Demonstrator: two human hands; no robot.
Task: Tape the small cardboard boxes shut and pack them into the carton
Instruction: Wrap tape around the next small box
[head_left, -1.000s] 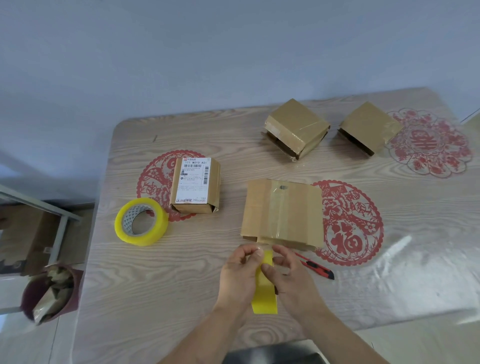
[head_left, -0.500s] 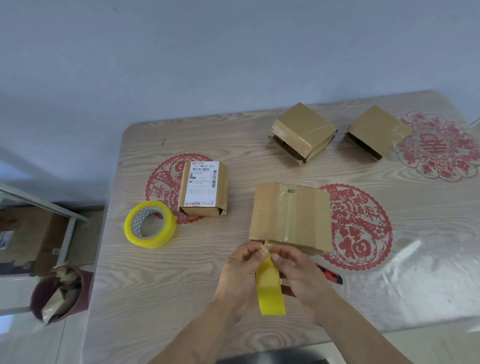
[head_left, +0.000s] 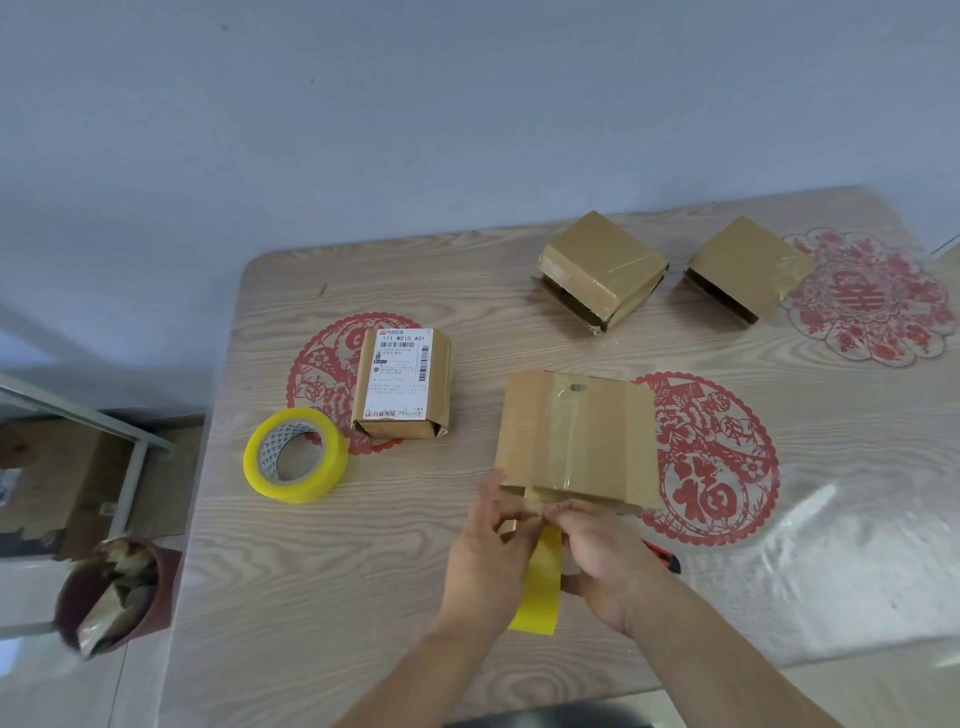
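Yellow tape roll (head_left: 296, 455), brown boxes (head_left: 575, 439), red paper-cuts (head_left: 711, 457) on a pale wood-grain table (head_left: 363, 545), perhaps film-covered

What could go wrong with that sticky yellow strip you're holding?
The tape strip hangs loose below both hands, so it might fold and stick to itself. It meets the box only at the near edge and could go on crooked. The cutter lies close beside the right wrist.
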